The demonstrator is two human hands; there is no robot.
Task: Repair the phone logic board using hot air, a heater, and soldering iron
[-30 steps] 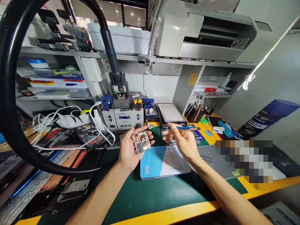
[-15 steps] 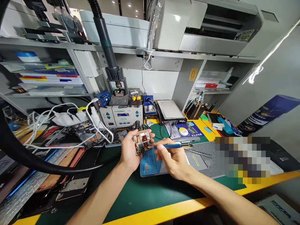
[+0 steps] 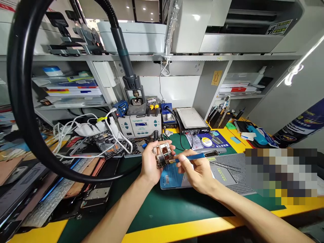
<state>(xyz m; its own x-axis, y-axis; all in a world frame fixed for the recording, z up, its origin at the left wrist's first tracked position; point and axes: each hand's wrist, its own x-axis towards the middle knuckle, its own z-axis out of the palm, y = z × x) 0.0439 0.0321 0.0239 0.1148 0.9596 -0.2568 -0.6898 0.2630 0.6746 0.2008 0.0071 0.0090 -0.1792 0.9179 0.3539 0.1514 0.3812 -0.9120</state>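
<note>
In my left hand (image 3: 151,162) rests a small phone circuit board (image 3: 162,156), tilted toward me, its edges held by the thumb and fingers. My right hand (image 3: 196,170) is closed in a pen grip around a slim blue-handled tool (image 3: 193,157). The tool's tip meets the board's right edge or sits very close to it; its exact kind is too small to tell. Below both hands lies a flat blue packet (image 3: 165,179) on the green mat (image 3: 146,216). Thin metal tweezers (image 3: 225,165) lie on a grey perforated mat (image 3: 239,172) to the right.
A hot-air station (image 3: 141,125) stands behind my hands, its black hose (image 3: 20,91) looping down on the left. White cables (image 3: 73,130) tangle beside stacked phone parts (image 3: 96,195). A tool holder (image 3: 220,118) and a spray can (image 3: 301,123) stand right.
The whole view has shifted, so the scene sits further right. Both hands keep the same grips on the board and the blue-handled tool.
</note>
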